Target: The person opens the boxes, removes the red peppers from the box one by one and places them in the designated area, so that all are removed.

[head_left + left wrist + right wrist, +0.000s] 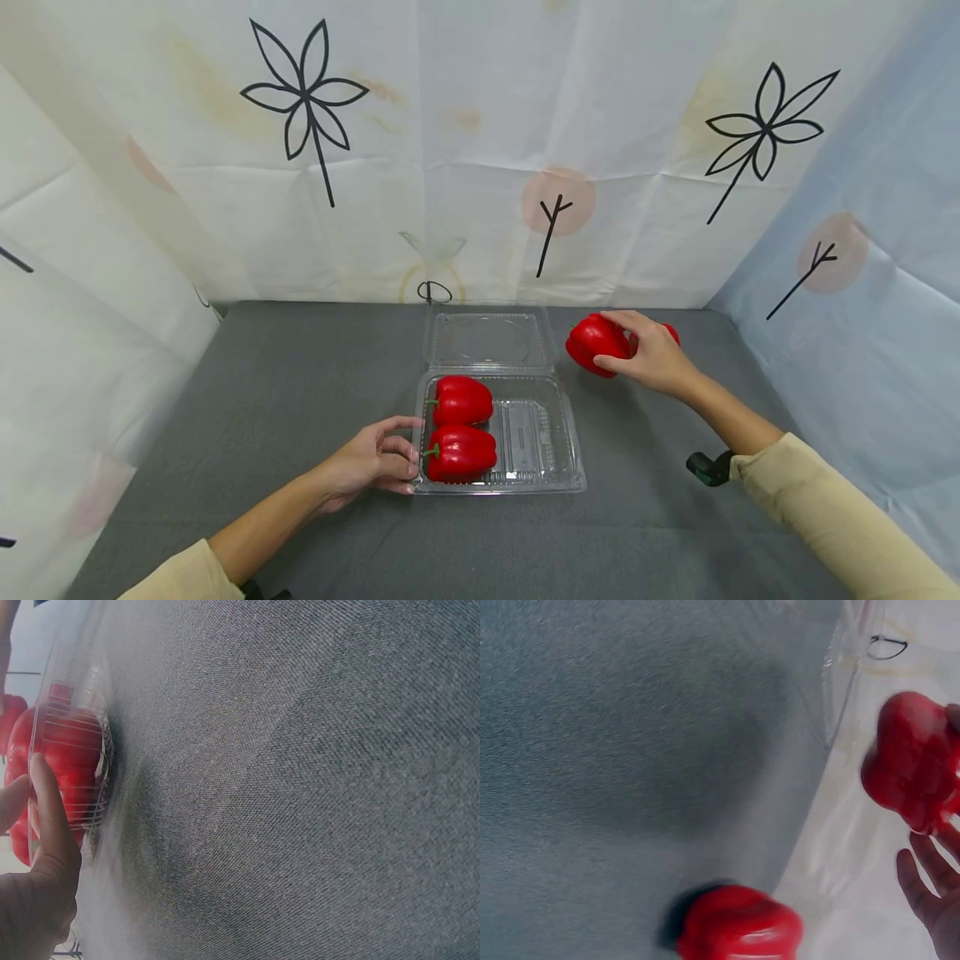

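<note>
Two red bell peppers, a far one (pixel 463 400) and a near one (pixel 462 454), lie side by side in the left part of a clear plastic clamshell container (pixel 536 479). My left hand (pixel 375 462) pinches the container's left rim between thumb and fingers, as the left wrist view also shows. To the right of the container, my right hand (pixel 651 354) grips another red bell pepper (pixel 595 343), which hangs above the table in the right wrist view. One more red bell pepper (pixel 739 926) rests on the table, mostly hidden behind the right hand in the head view.
The container's lid (pixel 491 337) is folded back flat toward the rear wall. Dark grey cloth covers the table (pixel 300 392). White patterned sheets (pixel 480 150) hang behind the table and along both sides.
</note>
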A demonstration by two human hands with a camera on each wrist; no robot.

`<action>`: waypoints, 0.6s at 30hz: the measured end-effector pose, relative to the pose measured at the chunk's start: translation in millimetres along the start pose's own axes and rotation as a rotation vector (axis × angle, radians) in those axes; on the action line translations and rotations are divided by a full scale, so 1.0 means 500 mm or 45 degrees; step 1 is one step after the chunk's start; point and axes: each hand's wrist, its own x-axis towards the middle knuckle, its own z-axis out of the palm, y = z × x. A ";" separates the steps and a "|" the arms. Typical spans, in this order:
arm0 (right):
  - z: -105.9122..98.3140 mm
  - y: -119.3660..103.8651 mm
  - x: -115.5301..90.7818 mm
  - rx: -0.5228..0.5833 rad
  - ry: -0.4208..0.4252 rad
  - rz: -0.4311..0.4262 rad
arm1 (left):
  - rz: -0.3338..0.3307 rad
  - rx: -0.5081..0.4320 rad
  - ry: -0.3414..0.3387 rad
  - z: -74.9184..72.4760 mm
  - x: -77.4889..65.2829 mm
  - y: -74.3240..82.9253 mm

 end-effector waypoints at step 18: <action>0.076 0.085 -0.014 -0.070 0.227 0.175 | -0.004 0.005 0.005 0.002 0.000 0.001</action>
